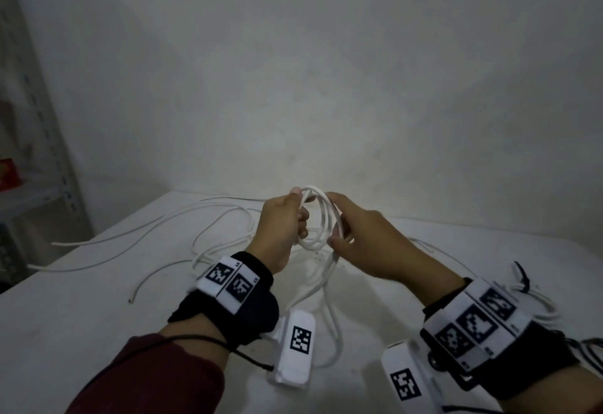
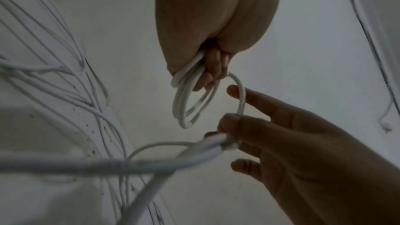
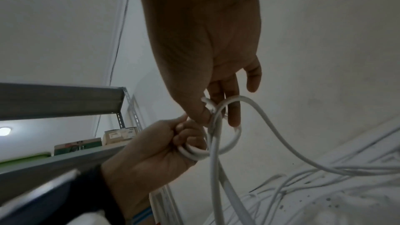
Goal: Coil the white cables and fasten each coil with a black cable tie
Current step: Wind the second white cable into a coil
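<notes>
White bench (image 1: 98, 332) by bare wall | left hand (image 1: 280, 227) grips small white cable coil (image 1: 318, 217) above bench | right hand (image 1: 362, 244) pinches next loop | loose cables (image 1: 146, 234) uncoiled | black cable tie (image 1: 522, 278) unused at right; early.

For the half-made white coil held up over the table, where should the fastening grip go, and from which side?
Judging from the pose, grip the coil where its loops bunch together, inside the left hand, coming from the left. There the turns lie stacked in one bundle; on the far side they fan apart. The right hand pinches the loose strand feeding in, so that side is not settled.
</notes>
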